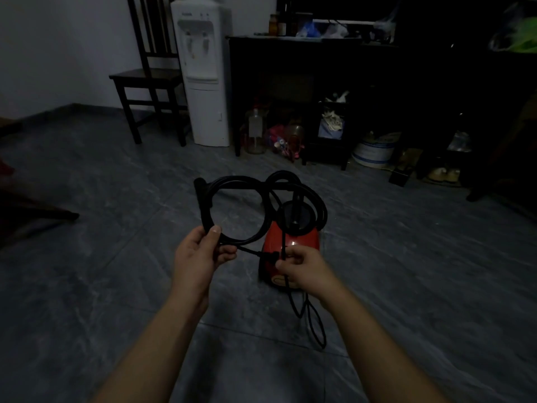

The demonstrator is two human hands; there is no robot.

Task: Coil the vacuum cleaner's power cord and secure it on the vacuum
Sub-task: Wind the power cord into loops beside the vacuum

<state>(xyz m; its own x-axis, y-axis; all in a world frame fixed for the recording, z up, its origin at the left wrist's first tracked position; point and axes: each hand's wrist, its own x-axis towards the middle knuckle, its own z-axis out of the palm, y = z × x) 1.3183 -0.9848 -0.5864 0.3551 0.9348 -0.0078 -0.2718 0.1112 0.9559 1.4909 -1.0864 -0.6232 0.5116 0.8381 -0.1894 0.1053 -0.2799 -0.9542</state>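
A red vacuum cleaner (302, 237) with a black round top stands on the grey floor in front of me. Its black power cord (232, 181) forms a round coil held up in the air to the left of the vacuum. My left hand (199, 254) grips the bottom of that coil, thumb on top. My right hand (302, 267) pinches the cord near its black plug, just in front of the vacuum's red body. A loose loop of cord (315, 324) hangs below my right hand to the floor. A black hose (316, 196) arches over the vacuum's top.
A white water dispenser (203, 74) and a dark wooden chair (148, 80) stand at the back left wall. A dark cabinet (319, 68) with bottles, bags and a bucket beneath it fills the back right. A dark object (35, 210) lies on the floor at left.
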